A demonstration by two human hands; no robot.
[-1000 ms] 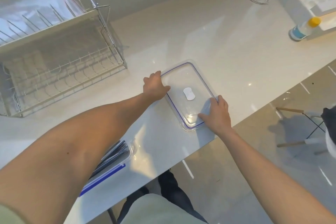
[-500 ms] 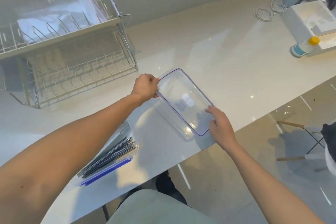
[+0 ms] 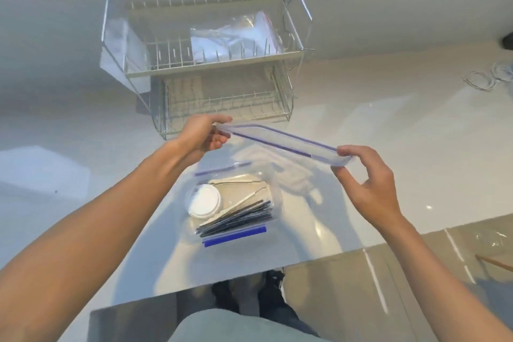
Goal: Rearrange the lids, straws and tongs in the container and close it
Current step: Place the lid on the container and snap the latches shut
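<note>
- Both hands are up over the glossy white countertop (image 3: 361, 97), carrying the clear rectangular plastic cover with the purple seal line (image 3: 280, 141) edge-on to the camera.
- The left hand (image 3: 200, 136) is pinched shut on the cover's far-left end, thumb above and fingers curled beneath; it looks like a corner hold that keeps the thin panel from sagging.
- The right hand (image 3: 366, 180) clamps the opposite end between thumb and forefinger, the other fingers fanned loose, probably to leave room for steering.
- The cover hangs in the air above and slightly beyond the clear plastic container with blue clip bars (image 3: 238, 203), not touching it; the two-handed hold at both ends suits lining it up squarely before lowering.
- The container sits on the counter near its front edge, straight in front of the person, within easy reach.
- Inside it, a stack of round white cup lids (image 3: 204, 200) lies at the left, the bundle of dark straws (image 3: 236, 216) runs diagonally along the near side, and the slim metal tongs (image 3: 241, 191) lie flat behind, low enough, I'd judge, for closing.
- The two-tier wire dish rack (image 3: 208, 64) stands behind, well clear.
</note>
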